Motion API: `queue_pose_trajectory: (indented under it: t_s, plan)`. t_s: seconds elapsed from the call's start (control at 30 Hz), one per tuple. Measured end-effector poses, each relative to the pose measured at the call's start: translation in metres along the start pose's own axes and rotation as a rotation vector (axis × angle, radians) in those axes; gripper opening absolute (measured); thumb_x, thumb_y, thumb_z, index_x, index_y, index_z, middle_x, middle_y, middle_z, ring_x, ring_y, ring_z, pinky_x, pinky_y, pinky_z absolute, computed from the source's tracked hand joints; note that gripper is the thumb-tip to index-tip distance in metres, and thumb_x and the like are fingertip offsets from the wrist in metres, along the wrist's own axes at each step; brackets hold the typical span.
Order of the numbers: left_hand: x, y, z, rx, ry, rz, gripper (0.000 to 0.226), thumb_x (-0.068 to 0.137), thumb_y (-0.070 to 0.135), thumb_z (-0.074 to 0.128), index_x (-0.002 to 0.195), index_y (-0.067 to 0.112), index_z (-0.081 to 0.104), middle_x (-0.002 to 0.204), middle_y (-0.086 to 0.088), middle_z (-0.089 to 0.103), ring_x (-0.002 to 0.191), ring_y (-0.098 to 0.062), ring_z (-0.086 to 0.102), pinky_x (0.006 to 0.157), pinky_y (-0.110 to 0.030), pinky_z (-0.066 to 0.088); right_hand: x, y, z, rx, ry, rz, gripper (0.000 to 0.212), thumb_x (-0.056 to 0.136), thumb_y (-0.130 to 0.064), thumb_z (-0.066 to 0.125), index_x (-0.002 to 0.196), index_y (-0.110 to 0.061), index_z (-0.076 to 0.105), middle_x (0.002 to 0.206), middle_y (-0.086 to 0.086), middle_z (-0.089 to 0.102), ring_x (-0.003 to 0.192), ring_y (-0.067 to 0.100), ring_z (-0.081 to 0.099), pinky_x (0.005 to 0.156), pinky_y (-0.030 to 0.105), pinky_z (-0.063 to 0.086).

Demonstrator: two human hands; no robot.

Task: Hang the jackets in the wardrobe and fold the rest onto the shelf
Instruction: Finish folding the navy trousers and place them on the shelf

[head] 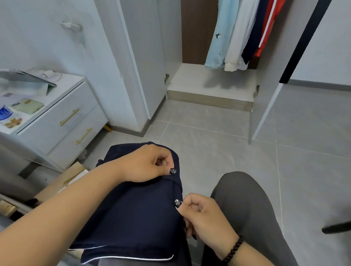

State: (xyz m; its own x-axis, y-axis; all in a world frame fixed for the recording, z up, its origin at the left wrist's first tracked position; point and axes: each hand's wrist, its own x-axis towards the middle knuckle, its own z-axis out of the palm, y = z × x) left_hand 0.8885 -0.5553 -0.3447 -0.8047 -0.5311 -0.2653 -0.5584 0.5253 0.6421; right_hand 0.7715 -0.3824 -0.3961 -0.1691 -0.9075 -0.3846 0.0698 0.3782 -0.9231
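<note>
Navy garment (138, 208) folded, lying on person's left thigh, white-piped hem toward body. Left hand (144, 163) pinches far right edge; right hand (202, 215) pinches near right edge. Step: folding, likely squaring the fold. Next: carry to open wardrobe (211, 84) shelf, keeping fold intact.

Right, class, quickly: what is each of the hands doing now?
Left hand: pinches the navy garment on the lap.
Right hand: pinches the garment's edge.
</note>
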Motion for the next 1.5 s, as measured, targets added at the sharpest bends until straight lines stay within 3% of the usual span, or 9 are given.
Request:
queue_pose_trajectory:
  t_s: [0.23,0.53,0.77,0.9,1.0,1.1,1.23,1.33,1.5]
  plan:
    - [0.005,0.001,-0.001,-0.014,0.075,-0.100,0.018,0.093,0.017,0.062,0.077,0.024,0.059,0.075,0.007,0.067,0.066,-0.005,0.055,0.073,-0.023,0.049,-0.003,-0.002,-0.002,-0.082,0.081,-0.207,0.036,0.091,-0.014,0.061,0.058,-0.018,0.046,0.047,-0.004,0.038,0.043,0.009,0.031,0.047,0.023,0.034]
    - [-0.009,-0.009,-0.007,0.033,-0.038,-0.006,0.019,0.072,0.042,0.080,0.083,0.033,0.067,0.082,0.014,0.067,0.077,-0.004,0.062,0.079,-0.029,0.055,0.000,0.000,0.002,-0.094,0.037,-0.031,0.028,0.091,-0.013,0.058,0.063,-0.014,0.051,0.045,-0.005,0.048,0.041,0.007,0.046,0.045,0.018,0.042]
    - [-0.041,-0.029,-0.006,0.022,0.466,-0.220,0.006,0.088,0.033,0.068,0.089,0.028,0.065,0.091,0.015,0.066,0.087,-0.003,0.061,0.078,-0.020,0.045,0.004,-0.001,0.002,0.045,0.002,0.121,0.013,0.089,-0.017,0.064,0.082,-0.008,0.058,0.060,0.000,0.061,0.050,0.013,0.060,0.049,0.028,0.050]
    - [-0.096,-0.053,0.015,-0.054,0.643,-0.461,0.043,0.084,0.048,0.068,0.122,0.030,0.057,0.115,0.014,0.059,0.107,-0.010,0.057,0.094,-0.025,0.046,0.011,-0.006,0.001,0.308,-0.071,0.232,0.028,0.086,-0.020,0.068,0.108,-0.004,0.061,0.091,0.007,0.074,0.073,0.018,0.071,0.062,0.031,0.056]
    - [-0.128,-0.059,0.034,-0.532,0.613,-0.579,0.026,0.081,0.052,0.070,0.102,0.040,0.060,0.086,0.025,0.071,0.084,-0.001,0.069,0.065,-0.013,0.051,0.017,-0.012,0.006,0.472,-0.175,0.272,0.034,0.084,-0.024,0.069,0.110,-0.003,0.066,0.103,0.009,0.073,0.092,0.021,0.071,0.067,0.030,0.057]
    - [-0.128,-0.063,0.042,-1.037,0.424,-0.676,0.043,0.084,0.046,0.066,0.120,0.024,0.065,0.108,-0.002,0.075,0.098,-0.021,0.072,0.074,-0.031,0.054,0.024,-0.018,0.013,0.517,-0.210,0.249,0.038,0.082,-0.023,0.069,0.114,-0.003,0.066,0.110,0.010,0.072,0.100,0.022,0.069,0.071,0.029,0.057]
    - [-0.133,-0.075,0.054,-1.263,0.452,-0.715,0.042,0.103,0.014,0.041,0.139,-0.007,0.046,0.144,-0.026,0.046,0.118,-0.042,0.054,0.086,-0.037,0.047,0.034,-0.021,0.013,0.476,-0.233,0.162,0.034,0.085,-0.017,0.065,0.116,-0.003,0.064,0.111,0.011,0.071,0.099,0.023,0.069,0.074,0.032,0.057]
    - [-0.138,-0.095,0.061,-1.445,0.483,-0.844,0.043,0.074,0.036,0.076,0.107,0.006,0.075,0.117,-0.020,0.068,0.089,-0.038,0.071,0.070,-0.038,0.057,0.045,-0.022,0.013,0.415,-0.201,0.130,0.029,0.088,-0.011,0.063,0.116,-0.004,0.063,0.110,0.012,0.071,0.096,0.023,0.069,0.077,0.036,0.056]
    - [-0.132,-0.122,0.064,-1.503,0.484,-0.851,0.044,0.057,0.035,0.083,0.092,0.008,0.079,0.107,-0.020,0.072,0.081,-0.035,0.073,0.062,-0.039,0.059,0.068,-0.014,0.011,0.386,-0.139,0.183,0.023,0.088,-0.009,0.062,0.110,-0.006,0.066,0.105,0.011,0.072,0.090,0.020,0.070,0.070,0.033,0.053]
